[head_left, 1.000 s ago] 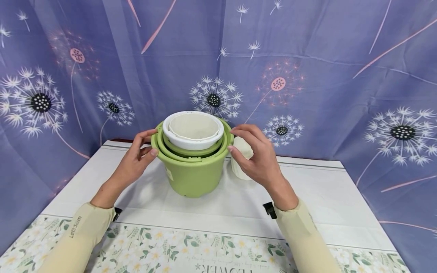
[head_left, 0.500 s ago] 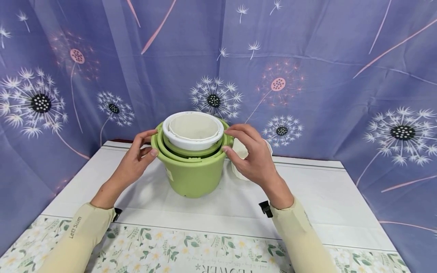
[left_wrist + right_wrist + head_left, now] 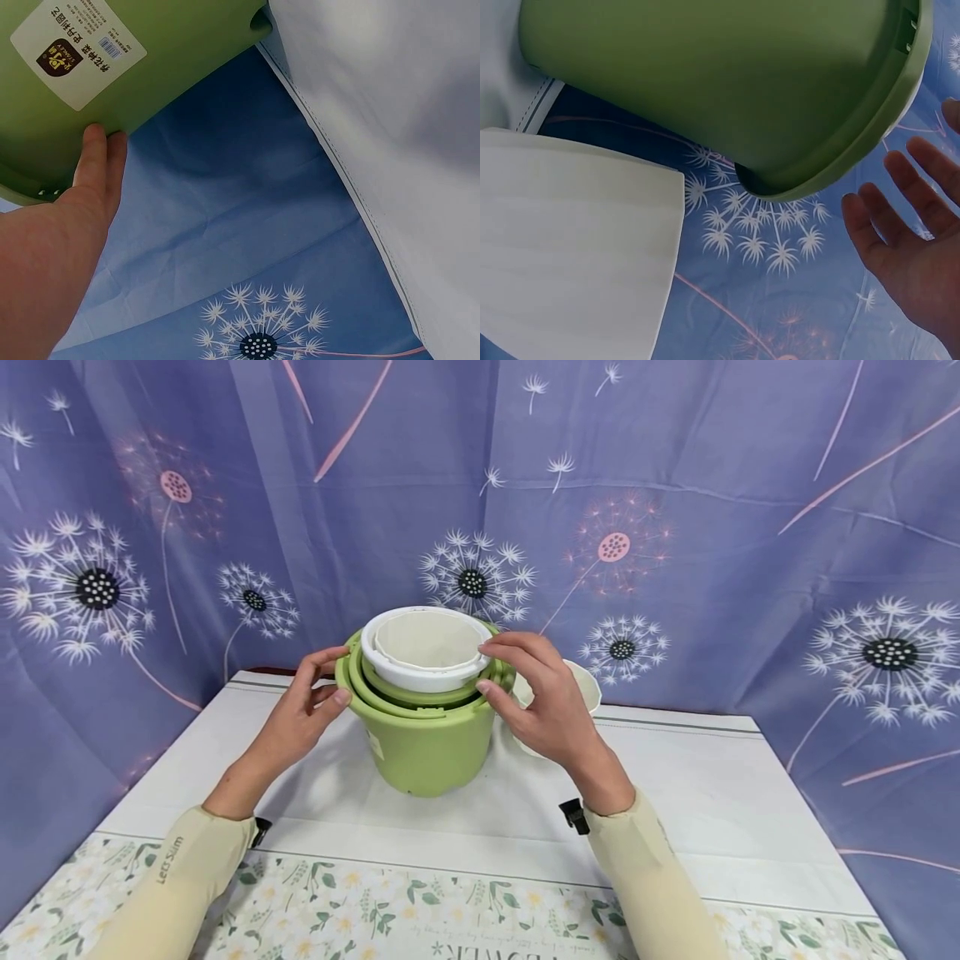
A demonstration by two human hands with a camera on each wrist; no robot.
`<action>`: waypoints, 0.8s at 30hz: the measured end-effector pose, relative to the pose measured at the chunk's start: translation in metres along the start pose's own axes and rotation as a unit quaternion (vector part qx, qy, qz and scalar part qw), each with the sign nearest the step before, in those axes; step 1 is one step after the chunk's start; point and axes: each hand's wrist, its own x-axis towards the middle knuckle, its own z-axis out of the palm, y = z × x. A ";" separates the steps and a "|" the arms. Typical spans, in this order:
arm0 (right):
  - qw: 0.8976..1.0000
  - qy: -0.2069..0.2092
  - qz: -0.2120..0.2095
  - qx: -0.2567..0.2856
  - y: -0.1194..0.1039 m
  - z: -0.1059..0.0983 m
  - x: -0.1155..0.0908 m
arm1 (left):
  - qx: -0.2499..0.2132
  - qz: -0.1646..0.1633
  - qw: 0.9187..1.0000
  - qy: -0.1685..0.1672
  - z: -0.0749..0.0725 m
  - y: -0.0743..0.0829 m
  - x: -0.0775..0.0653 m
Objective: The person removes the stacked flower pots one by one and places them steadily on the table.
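Several green flower pots stand nested together, with a white pot in the innermost one. A cream inner pot sits inside the white rim. My left hand touches the left side of the outer green rim. Two fairly straight fingers lie against the outer wall beside its label. My right hand is at the white pot's right rim, thumb and forefinger spread; contact there cannot be told. In the right wrist view its fingers are apart from the green pot.
Behind my right hand stands another white pot, partly hidden. Under everything is a white cloth with a floral strip along the front. A purple dandelion-print curtain hangs behind and at both sides.
My right hand has moved left from the green pot's outer rim to the white pot's rim, uncovering more of the pot behind it. My left hand and the stack stay put.
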 end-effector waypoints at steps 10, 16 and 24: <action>1.000 -0.013 -0.002 -0.003 0.001 0.008 0.004 | -0.004 -0.001 1.000 -0.001 0.000 0.001 0.000; 0.999 -0.033 0.005 -0.011 0.004 0.011 0.005 | 0.001 0.005 1.000 0.000 -0.001 0.001 0.001; 0.999 -0.044 0.004 -0.002 0.006 0.017 0.008 | 0.008 0.004 1.000 -0.001 -0.001 -0.001 0.000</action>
